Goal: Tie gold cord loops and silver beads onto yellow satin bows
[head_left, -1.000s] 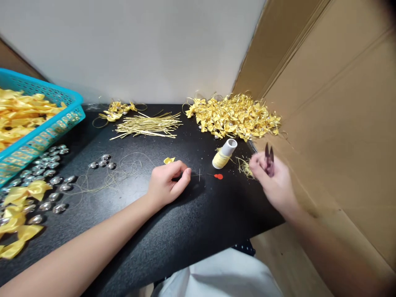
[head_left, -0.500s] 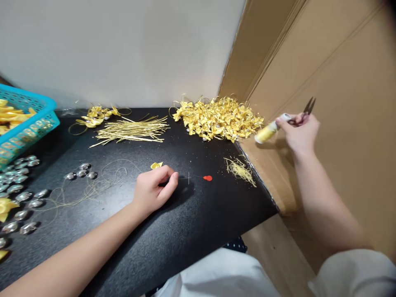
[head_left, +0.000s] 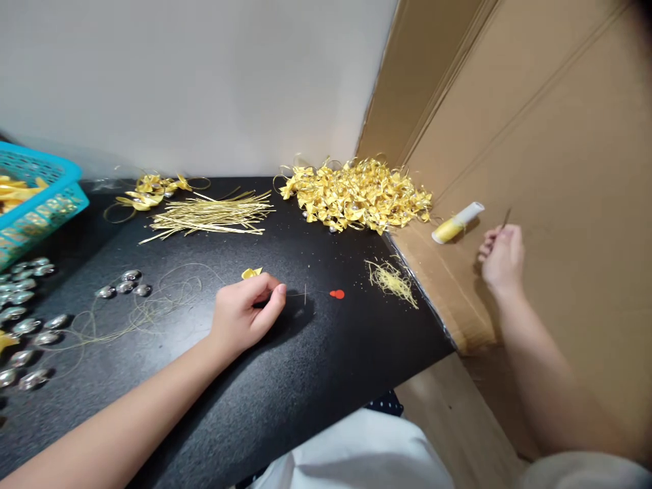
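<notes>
My left hand [head_left: 248, 309] rests on the black table with thumb and fingers pinched together. A fine thread [head_left: 294, 295] runs from its fingertips towards a small red piece [head_left: 337, 294], past a thin upright line I cannot make out. Just behind the knuckles lies a yellow ribbon bow [head_left: 251, 273], partly hidden. Over the cardboard at right, my right hand [head_left: 503, 258] is closed round a pair of scissors [head_left: 506, 216]. Only a dark blade shows above the fist. A spool of yellow thread [head_left: 457, 223] lies on the cardboard left of that hand, apart from it.
Yellow bows [head_left: 356, 197] are heaped at the back, beside gold twist ties [head_left: 214, 214]. Thread scraps [head_left: 393, 282] lie near the right edge. Silver beads [head_left: 28, 326] and tangled thread [head_left: 153, 305] spread at left, below a blue basket [head_left: 56, 168]. Cardboard [head_left: 560, 136] walls the right side.
My right hand has let go of the thread spool, which lies on the cardboard. It has moved down, and less of the scissors shows. The left hand keeps its pinch.
</notes>
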`<state>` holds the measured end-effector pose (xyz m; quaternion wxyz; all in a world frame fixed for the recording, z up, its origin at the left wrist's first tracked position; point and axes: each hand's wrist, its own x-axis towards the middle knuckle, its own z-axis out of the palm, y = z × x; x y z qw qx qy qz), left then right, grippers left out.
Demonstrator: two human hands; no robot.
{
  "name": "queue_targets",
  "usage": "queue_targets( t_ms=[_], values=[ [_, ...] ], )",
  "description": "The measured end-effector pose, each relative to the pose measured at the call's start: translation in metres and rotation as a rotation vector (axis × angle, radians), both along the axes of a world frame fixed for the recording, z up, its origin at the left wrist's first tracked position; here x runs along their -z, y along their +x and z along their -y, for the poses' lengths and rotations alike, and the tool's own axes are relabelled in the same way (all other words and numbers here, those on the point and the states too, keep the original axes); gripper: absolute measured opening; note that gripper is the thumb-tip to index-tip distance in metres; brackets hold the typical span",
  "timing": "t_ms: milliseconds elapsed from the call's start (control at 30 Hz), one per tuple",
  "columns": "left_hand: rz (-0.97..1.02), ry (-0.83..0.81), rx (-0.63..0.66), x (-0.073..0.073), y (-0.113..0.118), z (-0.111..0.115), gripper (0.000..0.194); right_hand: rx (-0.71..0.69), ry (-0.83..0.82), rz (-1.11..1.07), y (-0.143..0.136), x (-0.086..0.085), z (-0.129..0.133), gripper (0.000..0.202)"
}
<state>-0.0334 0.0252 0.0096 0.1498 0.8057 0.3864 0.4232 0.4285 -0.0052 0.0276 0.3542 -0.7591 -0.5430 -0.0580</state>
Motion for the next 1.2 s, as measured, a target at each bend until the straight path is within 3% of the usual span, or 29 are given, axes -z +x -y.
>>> queue_targets(
  t_ms=[100,200,333,433,567,633,700,767,867,933,1000,1067,1200],
  values=[
    [-0.014,-0.028,-0.01,0.0,0.0,0.0,0.028,0.071,-0.085,0.082,-0.009,0.021,0.03,0.036],
    [-0.01,-0.032,-0.007,0.0,0.0,0.001,0.027,0.049,-0.19,0.192,-0.012,0.035,0.042,0.036],
    [0.015,-0.017,0.016,-0.005,0.001,0.0,0.026,0.021,-0.182,0.204,-0.009,0.039,0.039,0.038],
    [-0.012,-0.123,0.086,-0.014,0.001,-0.005,0.029,0.026,-0.141,0.193,-0.006,0.04,0.038,0.042],
    [-0.03,-0.386,0.183,-0.035,-0.002,-0.011,0.034,0.034,-0.073,0.196,-0.018,0.029,0.044,0.035],
    [-0.012,-0.464,0.199,-0.047,-0.001,-0.009,0.034,0.038,-0.006,0.205,-0.044,0.012,0.047,0.03],
    [-0.005,-0.506,0.213,-0.058,0.003,-0.003,0.033,0.03,0.194,0.129,-0.089,-0.009,0.049,0.029],
    [-0.02,-0.526,0.249,-0.068,0.011,0.009,0.031,-0.251,0.168,-0.059,-0.145,-0.029,0.05,0.034],
    [-0.046,-0.5,0.311,-0.077,0.02,0.031,0.028,-0.82,-0.16,-0.321,-0.221,-0.047,0.049,0.049],
    [-0.044,-0.51,0.323,-0.079,0.02,0.045,0.027,-1.051,-0.393,-0.417,-0.249,-0.05,0.048,0.027],
    [-0.03,-0.578,0.317,-0.078,0.011,0.057,0.029,-1.176,-0.501,-0.459,-0.255,-0.049,0.046,0.035],
    [-0.017,-0.669,0.317,-0.075,-0.003,0.064,0.032,-1.221,-0.495,-0.486,-0.246,-0.047,0.044,0.044],
    [0.026,-0.773,0.272,-0.065,-0.025,0.07,0.036,-1.157,-0.438,-0.602,-0.224,-0.048,0.038,0.047]
  ],
)
